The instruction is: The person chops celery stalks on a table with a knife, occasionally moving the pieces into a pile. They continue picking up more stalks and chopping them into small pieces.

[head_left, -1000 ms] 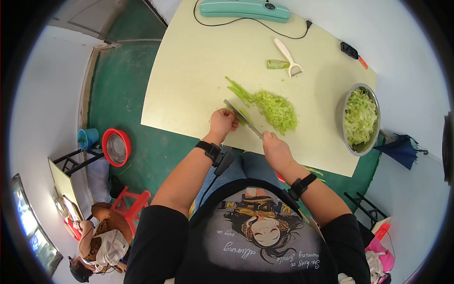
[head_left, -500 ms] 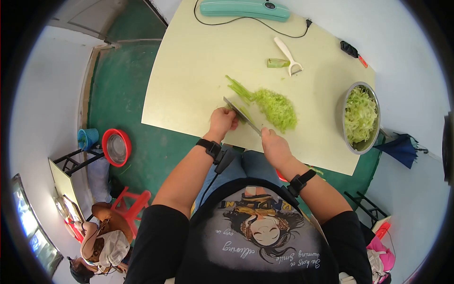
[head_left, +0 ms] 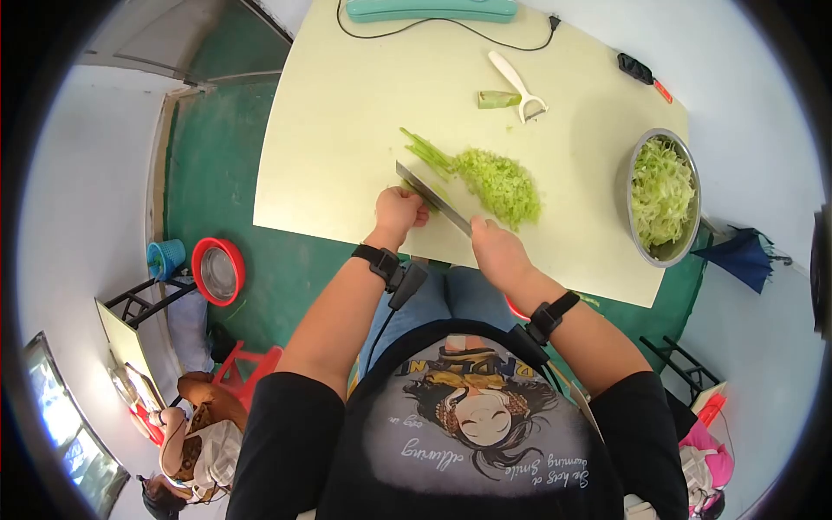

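Observation:
My right hand (head_left: 500, 251) is wrapped round the handle of a kitchen knife (head_left: 433, 198), whose blade slants up and left across the table. Curled fingers of my left hand (head_left: 400, 211) press on green vegetable strips (head_left: 407, 185) right beside the blade, which partly hides them. Beyond the knife lies a pile of finely chopped green vegetable (head_left: 504, 186), with a bundle of uncut strips (head_left: 425, 152) at its left end. Farther back, a white peeler (head_left: 513, 78) rests by a chunk of green vegetable (head_left: 498, 100).
A steel bowl (head_left: 623, 186) of shredded pale-green vegetable stands at the table's right edge. A teal appliance (head_left: 433, 10) with a black cord lies at the back. Red basin (head_left: 218, 271) and blue basket (head_left: 165, 258) are at left. Other people sit behind on both sides.
The whole view has shifted slightly, so the table appears higher and farther left. Both hands and the knife keep nearly the same place over the strips.

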Demonstrator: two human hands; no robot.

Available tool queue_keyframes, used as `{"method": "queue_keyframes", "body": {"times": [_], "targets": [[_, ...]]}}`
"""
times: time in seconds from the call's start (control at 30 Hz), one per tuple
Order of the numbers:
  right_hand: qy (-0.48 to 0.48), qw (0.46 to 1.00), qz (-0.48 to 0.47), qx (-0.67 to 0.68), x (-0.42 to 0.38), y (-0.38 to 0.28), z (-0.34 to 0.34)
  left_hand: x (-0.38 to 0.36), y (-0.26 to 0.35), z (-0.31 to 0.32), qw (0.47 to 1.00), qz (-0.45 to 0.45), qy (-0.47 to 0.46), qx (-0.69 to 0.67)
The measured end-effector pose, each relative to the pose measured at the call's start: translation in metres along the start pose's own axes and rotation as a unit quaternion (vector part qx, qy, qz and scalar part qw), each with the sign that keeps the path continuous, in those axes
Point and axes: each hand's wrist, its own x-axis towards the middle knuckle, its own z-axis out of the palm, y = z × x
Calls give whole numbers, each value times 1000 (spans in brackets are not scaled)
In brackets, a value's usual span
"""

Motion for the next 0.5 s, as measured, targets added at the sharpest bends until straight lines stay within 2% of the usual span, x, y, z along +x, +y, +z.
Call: {"method": "queue_keyframes", "body": {"times": [0.1,0.3,0.43,0.5], "targets": [[32,999,-11,22,3,5,-2,-1,3,1,1000,4,8,14],[-7,1000,10,25,-13,6,-6,-2,3,-1,1000,-4,-7,-10],[15,999,1,28,5,-7,-2,-1,3,-2,1000,-2,-3,12],[25,999,3,23,11,-5,-3,-2,4,-3,999,-18,-8,-36]]}}
